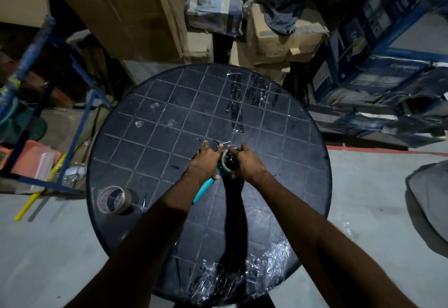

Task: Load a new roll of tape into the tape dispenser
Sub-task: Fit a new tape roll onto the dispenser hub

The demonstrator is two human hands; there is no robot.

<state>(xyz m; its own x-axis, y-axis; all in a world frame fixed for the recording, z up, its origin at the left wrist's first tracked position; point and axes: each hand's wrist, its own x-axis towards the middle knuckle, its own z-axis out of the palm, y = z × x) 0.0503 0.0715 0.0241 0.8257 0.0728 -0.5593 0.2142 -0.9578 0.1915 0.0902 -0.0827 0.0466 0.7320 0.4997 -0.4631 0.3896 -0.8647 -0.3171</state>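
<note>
A teal-handled tape dispenser (205, 187) is held over the middle of the round black table (155, 123). My left hand (206, 162) grips the dispenser's front part, fingers reaching toward its black metal end. My right hand (246, 163) is closed around a tape roll (229, 161) sitting on the dispenser's hub. A second, near-empty tape roll (114, 199) with a brown cardboard core stands on the table's left edge, apart from both hands.
Strips of clear tape (244, 99) are stuck to the table's far side and crumpled film (261, 261) to its near edge. Cardboard boxes (135, 16) stack behind, blue boxes (378, 48) at right, a blue metal rack (72, 113) at left.
</note>
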